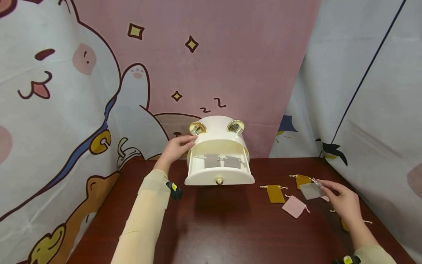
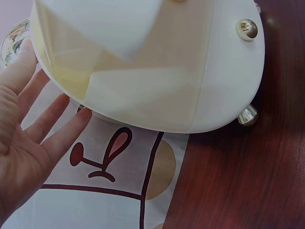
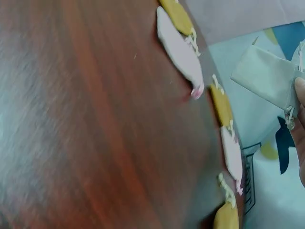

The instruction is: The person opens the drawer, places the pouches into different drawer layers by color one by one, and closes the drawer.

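Two grey pouches (image 1: 212, 161) lie side by side in the pulled-out drawer (image 1: 201, 177) of a white box (image 1: 215, 126) on a dark-red desk (image 1: 230, 234). Taking the box as the dial's centre, the drawer juts toward 6 o'clock, its gold knob (image 1: 219, 180) facing me. My left grip (image 1: 174, 150), at 9 o'clock, is wide and holds nothing, its fingers against the box's side near a gold ear (image 1: 197, 128). Out at 4 o'clock, my right grip (image 1: 344, 203) is narrow, pinching a third grey pouch (image 1: 311, 190) by its corded end. Around it on the desk lie a yellow pouch (image 1: 275, 193) nearest the box, a pink pouch (image 1: 295, 206) beside that, another yellow pouch (image 1: 302, 179) partly behind the held one, a second pink pouch (image 3: 232, 157), mostly hidden in the head view, and a third yellow pouch (image 1: 344, 224) partly covered by my right grip. Cartoon cloth (image 1: 250, 66) hangs beyond, at 12 o'clock.
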Demonstrator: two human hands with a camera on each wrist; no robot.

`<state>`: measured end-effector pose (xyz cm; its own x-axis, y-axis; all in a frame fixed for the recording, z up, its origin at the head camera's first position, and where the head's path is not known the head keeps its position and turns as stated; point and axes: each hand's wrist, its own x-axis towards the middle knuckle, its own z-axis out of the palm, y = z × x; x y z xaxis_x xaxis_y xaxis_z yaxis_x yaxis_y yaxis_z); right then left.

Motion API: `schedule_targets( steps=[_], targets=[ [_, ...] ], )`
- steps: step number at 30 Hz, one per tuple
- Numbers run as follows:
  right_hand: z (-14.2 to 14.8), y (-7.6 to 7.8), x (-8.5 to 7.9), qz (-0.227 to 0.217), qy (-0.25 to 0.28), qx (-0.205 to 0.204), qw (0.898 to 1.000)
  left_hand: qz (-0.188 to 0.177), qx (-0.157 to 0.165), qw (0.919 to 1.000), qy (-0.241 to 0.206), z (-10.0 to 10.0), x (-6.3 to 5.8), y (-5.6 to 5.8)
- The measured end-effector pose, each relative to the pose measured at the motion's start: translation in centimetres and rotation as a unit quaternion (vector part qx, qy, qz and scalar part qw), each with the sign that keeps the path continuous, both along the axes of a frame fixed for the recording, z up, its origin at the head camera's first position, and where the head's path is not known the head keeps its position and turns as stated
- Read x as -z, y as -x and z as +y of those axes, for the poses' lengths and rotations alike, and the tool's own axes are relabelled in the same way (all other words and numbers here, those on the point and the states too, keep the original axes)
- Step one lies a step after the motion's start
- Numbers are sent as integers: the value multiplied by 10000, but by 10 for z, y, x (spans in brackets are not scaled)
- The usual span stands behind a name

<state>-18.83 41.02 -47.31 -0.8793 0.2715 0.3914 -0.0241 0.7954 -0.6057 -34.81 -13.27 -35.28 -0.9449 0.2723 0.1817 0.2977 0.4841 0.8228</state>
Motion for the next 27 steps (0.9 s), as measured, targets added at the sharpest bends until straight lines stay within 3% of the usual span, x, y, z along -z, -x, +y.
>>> schedule_targets(
  steps=[10,27],
  targets=[
    [-20,18,-14,1062,-136,-597,9925,-40,-33,10000,-64,1,1,1],
    [-83,52,-58,1624,-26,-1644,9729,-13,-34,10000,-14,0,1,1]
  ],
)
